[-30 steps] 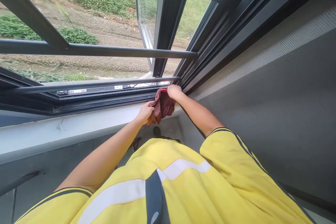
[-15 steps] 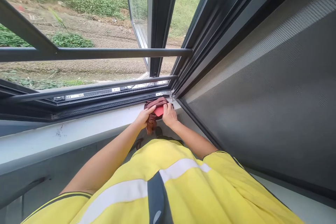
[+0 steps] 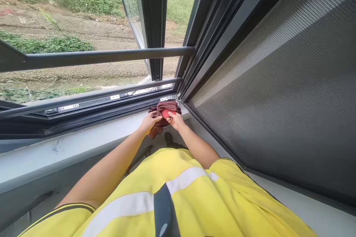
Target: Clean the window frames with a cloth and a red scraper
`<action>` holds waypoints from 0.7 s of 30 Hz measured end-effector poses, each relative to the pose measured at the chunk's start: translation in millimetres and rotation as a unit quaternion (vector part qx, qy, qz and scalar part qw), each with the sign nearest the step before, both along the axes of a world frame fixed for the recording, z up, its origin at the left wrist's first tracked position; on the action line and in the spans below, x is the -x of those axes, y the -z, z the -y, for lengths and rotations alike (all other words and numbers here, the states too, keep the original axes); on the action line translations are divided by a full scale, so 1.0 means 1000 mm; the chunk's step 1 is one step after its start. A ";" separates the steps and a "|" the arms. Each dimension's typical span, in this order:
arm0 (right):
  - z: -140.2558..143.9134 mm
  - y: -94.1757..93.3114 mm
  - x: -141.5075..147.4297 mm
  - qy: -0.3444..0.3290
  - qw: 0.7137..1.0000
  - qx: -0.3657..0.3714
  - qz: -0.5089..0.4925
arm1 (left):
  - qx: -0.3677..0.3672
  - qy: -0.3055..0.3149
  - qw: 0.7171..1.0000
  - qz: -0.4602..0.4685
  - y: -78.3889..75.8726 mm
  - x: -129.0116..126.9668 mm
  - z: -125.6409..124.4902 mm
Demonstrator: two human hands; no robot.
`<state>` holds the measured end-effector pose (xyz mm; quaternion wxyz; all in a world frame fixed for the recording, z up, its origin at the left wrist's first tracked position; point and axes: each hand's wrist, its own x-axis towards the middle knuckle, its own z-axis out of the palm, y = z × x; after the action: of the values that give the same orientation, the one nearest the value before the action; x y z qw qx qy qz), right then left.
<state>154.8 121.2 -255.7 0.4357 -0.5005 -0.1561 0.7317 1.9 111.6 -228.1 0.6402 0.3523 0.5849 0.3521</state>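
Note:
A dark maroon cloth [image 3: 163,106] lies bunched at the right end of the white window sill [image 3: 91,141], by the frame corner, with part of it hanging over the sill's front edge. My left hand [image 3: 149,122] is closed on the cloth's left side, thumb on top. A flat red piece [image 3: 167,113] rests against the cloth; its exact kind I cannot make out. Pinched between thumb and fingers, it is held at its right end by my right hand [image 3: 175,120].
Dark horizontal bars [image 3: 111,57] cross the window opening above the sill. An opened window sash [image 3: 152,18] stands outward beyond them. To the right, a mesh screen panel [image 3: 278,96] swings inward close to my right arm. Metal hinge hardware [image 3: 169,98] sits in the corner.
My right hand has shifted from the cloth's right side onto the red piece's near right edge. My left hand stays at the cloth. The view has turned slightly right.

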 end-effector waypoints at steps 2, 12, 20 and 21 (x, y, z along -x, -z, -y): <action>-0.010 0.004 -0.002 0.031 0.999 0.013 -0.001 | -0.004 0.009 1.000 -0.027 0.003 0.000 -0.003; -0.021 0.000 -0.007 0.238 0.966 0.054 0.081 | -0.213 0.206 0.912 -0.284 0.019 -0.033 -0.015; -0.031 0.005 -0.014 0.170 0.973 0.044 0.149 | -0.235 0.200 0.902 -0.302 0.023 -0.040 -0.021; -0.031 0.004 -0.014 0.142 0.978 0.039 0.147 | -0.234 0.195 0.903 -0.303 0.024 -0.037 -0.020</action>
<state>168.7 152.5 -260.0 0.4878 -0.6363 -0.1176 0.5860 38.5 131.5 -251.8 0.3870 0.6885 0.5713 0.2234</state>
